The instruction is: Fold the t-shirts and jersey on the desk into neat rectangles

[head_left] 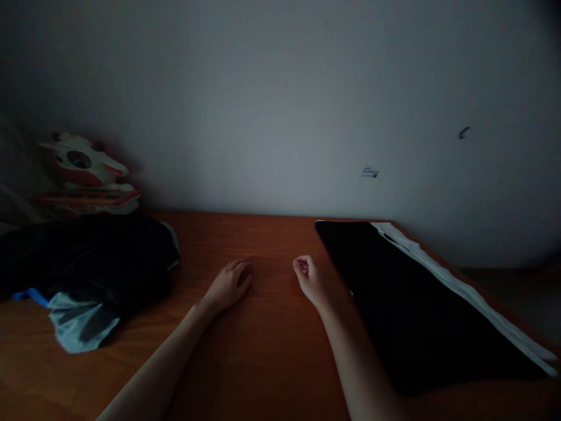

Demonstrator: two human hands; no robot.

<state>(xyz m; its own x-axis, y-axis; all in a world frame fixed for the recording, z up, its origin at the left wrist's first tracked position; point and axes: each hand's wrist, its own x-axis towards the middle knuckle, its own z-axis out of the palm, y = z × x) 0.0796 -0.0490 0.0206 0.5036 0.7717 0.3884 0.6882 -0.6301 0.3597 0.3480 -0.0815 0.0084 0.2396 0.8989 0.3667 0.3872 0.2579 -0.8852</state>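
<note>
My left hand rests palm down on the brown wooden table, with its fingers slightly bent and nothing visible in it. My right hand is turned on its side, its fingers curled in and closed, with nothing visible in them. A gap of bare wood lies between the two hands. To the right of my right hand a black cloth is spread flat, with white fabric along its far right edge. A heap of dark clothing lies left of my left hand.
Pale grey-blue cloth and a bit of blue stick out from under the dark heap. A red and white cow-shaped toy stands at the back left. Behind the table rises a plain wall with a small label and a hook.
</note>
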